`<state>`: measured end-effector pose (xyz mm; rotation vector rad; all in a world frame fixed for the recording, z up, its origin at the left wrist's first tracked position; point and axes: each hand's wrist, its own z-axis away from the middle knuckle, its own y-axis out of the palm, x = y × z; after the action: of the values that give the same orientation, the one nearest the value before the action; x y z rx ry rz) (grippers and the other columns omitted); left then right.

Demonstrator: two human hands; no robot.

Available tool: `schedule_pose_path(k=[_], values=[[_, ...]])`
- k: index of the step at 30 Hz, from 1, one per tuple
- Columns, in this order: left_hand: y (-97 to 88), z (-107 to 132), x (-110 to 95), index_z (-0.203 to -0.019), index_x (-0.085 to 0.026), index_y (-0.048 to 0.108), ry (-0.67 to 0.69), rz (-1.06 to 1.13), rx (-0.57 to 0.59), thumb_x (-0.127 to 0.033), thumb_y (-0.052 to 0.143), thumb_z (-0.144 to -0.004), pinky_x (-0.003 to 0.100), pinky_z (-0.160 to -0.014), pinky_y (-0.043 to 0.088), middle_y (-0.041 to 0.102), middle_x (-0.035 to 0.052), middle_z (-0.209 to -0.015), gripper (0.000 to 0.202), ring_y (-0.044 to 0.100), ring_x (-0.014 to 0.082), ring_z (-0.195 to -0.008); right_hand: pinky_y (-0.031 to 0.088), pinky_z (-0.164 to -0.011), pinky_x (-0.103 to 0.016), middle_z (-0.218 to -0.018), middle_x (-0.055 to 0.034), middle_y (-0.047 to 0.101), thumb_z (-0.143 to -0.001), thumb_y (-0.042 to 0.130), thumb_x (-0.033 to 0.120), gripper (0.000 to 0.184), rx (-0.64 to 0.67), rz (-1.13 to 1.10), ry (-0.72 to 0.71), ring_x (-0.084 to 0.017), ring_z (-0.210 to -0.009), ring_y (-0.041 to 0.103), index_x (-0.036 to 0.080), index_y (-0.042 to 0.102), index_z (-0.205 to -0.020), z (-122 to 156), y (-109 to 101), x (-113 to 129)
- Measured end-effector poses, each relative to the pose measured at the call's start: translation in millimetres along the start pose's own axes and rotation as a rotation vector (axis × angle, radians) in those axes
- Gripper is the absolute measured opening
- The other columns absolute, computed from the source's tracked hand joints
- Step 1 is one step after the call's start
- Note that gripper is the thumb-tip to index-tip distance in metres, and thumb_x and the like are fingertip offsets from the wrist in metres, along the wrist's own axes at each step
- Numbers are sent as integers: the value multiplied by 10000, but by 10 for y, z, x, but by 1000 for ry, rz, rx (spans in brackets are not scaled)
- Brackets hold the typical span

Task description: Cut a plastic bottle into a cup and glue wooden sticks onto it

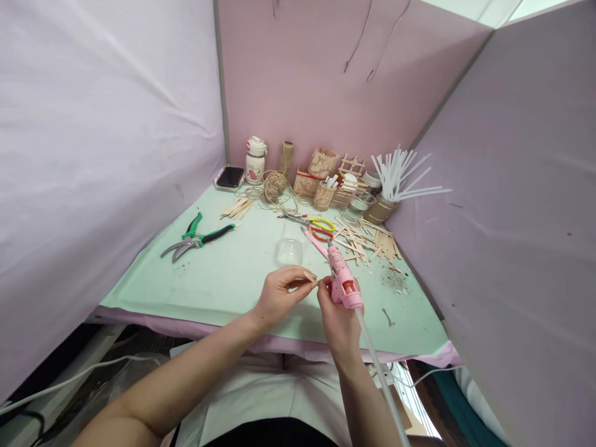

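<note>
A pink hot glue gun [342,276] is gripped in my right hand [342,323], its nozzle pointing away from me and a long translucent glue stick [382,372] trailing out of its back. My left hand [284,290] is closed in a pinch, its fingertips meeting those of the right hand over the table. Whatever lies between these fingertips is too small to make out. Just beyond my hands stands a small clear plastic container [289,251]. Scissors with red handles [321,233] and scissors with yellow handles [322,224] lie past the gun's nozzle.
Green-handled pruning shears [198,239] lie open on the left. Craft sticks [356,242] are scattered on the right, below a holder of white glue sticks [400,174]. Twine [274,186], a bottle [255,161] and a phone [230,177] stand or lie at the back. Fabric walls enclose the table.
</note>
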<state>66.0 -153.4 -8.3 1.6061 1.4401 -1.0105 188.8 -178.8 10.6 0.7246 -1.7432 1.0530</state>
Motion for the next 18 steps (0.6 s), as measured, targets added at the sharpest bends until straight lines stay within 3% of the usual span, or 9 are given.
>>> schedule_pose_path(k=[10, 18], values=[[-10, 35, -2, -904, -216, 718, 290, -280, -29, -211, 614, -818, 304, -832, 507, 723, 67, -914, 135, 655, 178, -888, 425, -648, -264, -759, -27, 619, -746, 592, 410, 263, -1, 17, 76, -164, -683, 555, 166, 633, -837, -10, -22, 154], [-15, 75, 26, -878, -244, 733, 232, -235, -77, -219, 659, -778, 315, -829, 512, 727, 60, -910, 127, 661, 190, -883, 418, -654, -265, -772, -37, 631, -749, 582, 417, 272, -61, 18, 35, -169, -707, 560, 164, 637, -835, -48, -17, 141]])
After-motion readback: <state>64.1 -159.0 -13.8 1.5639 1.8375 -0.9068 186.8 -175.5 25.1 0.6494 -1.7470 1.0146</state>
